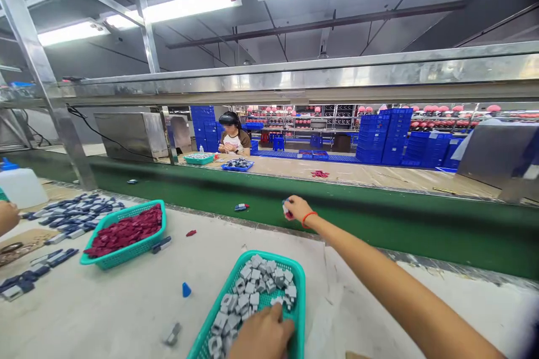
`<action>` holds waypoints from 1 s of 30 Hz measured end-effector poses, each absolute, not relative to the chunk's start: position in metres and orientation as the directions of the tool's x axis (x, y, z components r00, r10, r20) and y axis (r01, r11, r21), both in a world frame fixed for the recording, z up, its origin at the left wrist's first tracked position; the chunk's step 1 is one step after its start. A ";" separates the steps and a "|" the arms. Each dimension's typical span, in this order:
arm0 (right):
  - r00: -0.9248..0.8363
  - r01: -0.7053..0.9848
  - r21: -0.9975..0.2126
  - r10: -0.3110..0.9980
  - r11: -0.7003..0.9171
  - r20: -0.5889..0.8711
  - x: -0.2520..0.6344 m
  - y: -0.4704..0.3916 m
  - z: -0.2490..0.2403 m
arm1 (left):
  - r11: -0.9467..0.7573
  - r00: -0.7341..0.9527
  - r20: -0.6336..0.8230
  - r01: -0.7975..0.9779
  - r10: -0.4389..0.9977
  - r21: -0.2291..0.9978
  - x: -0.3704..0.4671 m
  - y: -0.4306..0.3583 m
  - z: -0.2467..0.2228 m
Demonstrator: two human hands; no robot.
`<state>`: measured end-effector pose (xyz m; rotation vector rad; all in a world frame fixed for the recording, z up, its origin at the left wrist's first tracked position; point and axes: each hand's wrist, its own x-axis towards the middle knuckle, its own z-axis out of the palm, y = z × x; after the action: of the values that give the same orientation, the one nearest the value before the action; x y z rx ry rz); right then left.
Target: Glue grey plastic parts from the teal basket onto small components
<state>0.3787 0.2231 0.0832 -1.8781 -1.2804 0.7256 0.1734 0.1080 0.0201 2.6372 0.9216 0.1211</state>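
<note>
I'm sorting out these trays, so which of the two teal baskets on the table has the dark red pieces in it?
The left basket, beside the scattered blue parts. The near basket, which the left hand reaches into, holds grey pieces.

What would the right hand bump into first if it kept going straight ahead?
Probably nothing at once. The right hand, gripping a small assembled piece, reaches over the green conveyor belt. Beyond it lies the far worktable, though depth is hard to judge.
</note>
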 end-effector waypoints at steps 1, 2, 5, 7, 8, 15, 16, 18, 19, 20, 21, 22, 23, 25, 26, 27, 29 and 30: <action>0.338 0.447 -0.871 0.940 -0.203 -0.046 0.383 0.208 0.091 | -0.727 0.788 -0.014 0.575 0.616 0.375 0.170 0.107 0.027; 0.336 0.369 -0.913 0.941 -0.175 -0.044 0.387 0.190 0.099 | -0.719 0.785 0.019 0.557 0.619 0.416 0.165 0.107 0.035; 0.332 0.148 -0.985 0.943 -0.087 -0.033 0.397 0.124 0.116 | -0.674 0.742 0.156 0.473 0.652 0.568 0.148 0.102 0.061; 0.335 0.033 -0.998 0.941 -0.060 -0.046 0.401 0.072 0.120 | -0.611 0.676 0.240 0.384 0.697 0.692 0.138 0.092 0.075; 0.337 -0.011 -0.998 0.940 -0.059 -0.059 0.401 0.045 0.119 | -0.551 0.626 0.271 0.307 0.731 0.776 0.135 0.083 0.080; 0.409 -0.052 -0.997 0.909 -0.061 -0.077 0.385 -0.111 0.078 | 0.471 0.605 -0.185 -0.357 0.775 0.806 0.140 -0.024 0.055; 0.453 0.048 -0.997 0.891 -0.059 -0.031 0.382 -0.127 0.069 | 0.594 0.657 -0.252 -0.369 0.711 0.714 0.145 -0.038 0.047; 0.535 0.322 -0.945 0.835 -0.060 0.130 0.377 -0.152 0.053 | 0.740 0.705 -0.345 -0.378 0.619 0.556 0.154 -0.061 0.031; 0.554 0.454 -0.889 0.802 -0.067 0.223 0.375 -0.161 0.045 | 0.773 0.701 -0.384 -0.388 0.601 0.503 0.159 -0.070 0.024; 0.554 0.563 -0.824 0.771 -0.070 0.313 0.374 -0.168 0.039 | 0.790 0.685 -0.422 -0.397 0.594 0.468 0.163 -0.077 0.018; 0.540 0.649 -0.757 0.745 -0.073 0.392 0.374 -0.173 0.033 | 0.797 0.663 -0.457 -0.407 0.594 0.446 0.166 -0.082 0.014; 0.520 0.716 -0.693 0.724 -0.080 0.453 0.373 -0.175 0.029 | 0.799 0.639 -0.486 -0.417 0.597 0.433 0.168 -0.086 0.012; 0.499 0.766 -0.635 0.713 -0.098 0.492 0.374 -0.175 0.025 | 0.798 0.616 -0.509 -0.425 0.601 0.427 0.170 -0.089 0.011; 0.456 0.828 -0.547 0.718 -0.124 0.527 0.374 -0.172 0.019 | 0.789 0.580 -0.536 -0.437 0.614 0.431 0.170 -0.093 0.010; 0.432 0.847 -0.516 0.726 -0.123 0.535 0.375 -0.169 0.017 | 0.778 0.565 -0.536 -0.444 0.628 0.444 0.170 -0.095 0.010; 0.405 0.864 -0.491 0.735 -0.113 0.544 0.375 -0.167 0.015 | 0.765 0.551 -0.530 -0.451 0.644 0.460 0.169 -0.096 0.010; 0.333 0.898 -0.435 0.753 -0.069 0.568 0.374 -0.162 0.013 | 0.734 0.534 -0.504 -0.466 0.679 0.495 0.168 -0.098 0.009; 0.292 0.915 -0.401 0.762 -0.046 0.578 0.373 -0.161 0.013 | 0.721 0.532 -0.489 -0.472 0.691 0.507 0.167 -0.098 0.008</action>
<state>0.3729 -0.1610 0.0125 -1.8401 -1.5058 -0.2685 0.1672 -0.0980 0.0080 0.3329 0.7270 0.7090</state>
